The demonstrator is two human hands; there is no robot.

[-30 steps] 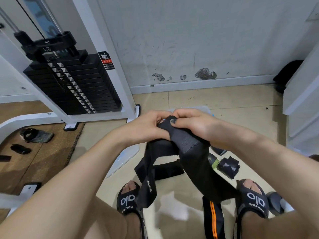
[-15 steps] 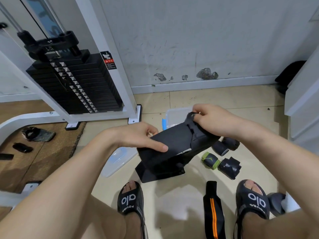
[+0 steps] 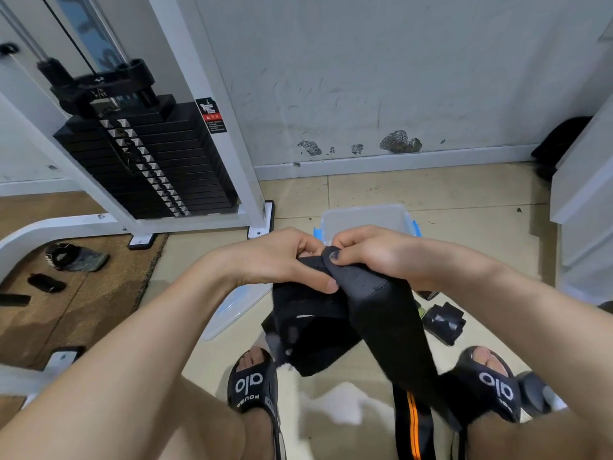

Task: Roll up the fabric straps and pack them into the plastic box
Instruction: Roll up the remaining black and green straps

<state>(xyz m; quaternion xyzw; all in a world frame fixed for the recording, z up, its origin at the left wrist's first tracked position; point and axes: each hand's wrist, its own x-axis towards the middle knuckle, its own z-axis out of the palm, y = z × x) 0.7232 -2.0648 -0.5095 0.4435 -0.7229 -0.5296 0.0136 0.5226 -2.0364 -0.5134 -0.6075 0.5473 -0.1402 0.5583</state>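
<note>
A: What are the hands doing?

B: Both meet at the top of a wide black strap (image 3: 381,313). The left hand (image 3: 282,260) has its fingers curled over the strap's upper edge, thumb pressing the cloth from the near side. The right hand (image 3: 371,254) pinches the same end, its dark-nailed thumb lying flat on the fabric.

A: And the remainder of the strap?

B: It hangs below the hands in two parts: a bunched fold under the left hand, and a long flat tail running down under the right hand toward the right sandal (image 3: 491,383).

A: Where is the box?

B: The clear plastic box (image 3: 365,217) with blue clips sits on the floor just beyond the hands, partly hidden by the knuckles. Its lid (image 3: 232,310) lies on the floor below the left hand.

A: Any other straps?

B: A black strap with an orange stripe (image 3: 413,423) lies on the floor under the right forearm, between the sandals. A small rolled black strap (image 3: 442,322) rests on the floor below the right wrist.
</note>
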